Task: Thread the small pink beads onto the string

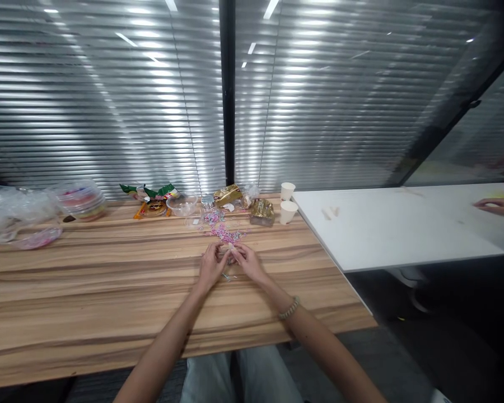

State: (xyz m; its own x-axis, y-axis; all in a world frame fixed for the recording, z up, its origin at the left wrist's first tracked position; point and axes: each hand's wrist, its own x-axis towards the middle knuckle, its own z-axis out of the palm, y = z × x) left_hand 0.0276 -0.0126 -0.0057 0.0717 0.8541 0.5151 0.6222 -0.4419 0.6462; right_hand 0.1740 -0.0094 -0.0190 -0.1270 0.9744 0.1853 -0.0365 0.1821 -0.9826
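My left hand [212,265] and my right hand [247,262] meet over the wooden table [109,302], fingers bent and fingertips pinched close together. A small pale, whitish thing [231,246] shows at the fingertips; it is too small and blurred to name. Just beyond my fingers lies a loose spread of pink and purple beads [225,233]. Under my hands, on the tabletop, rests a small thin bluish-grey item [228,277]. A beaded bracelet [289,309] circles my right wrist.
Along the back stand a clear bowl [182,206], green snack bags [151,193], a gold packet [228,195], a gold-brown box [262,212] and paper cups [288,212]. Stacked round containers [78,198] sit left. On the right, another person's hand [496,206] is over a white table [378,229].
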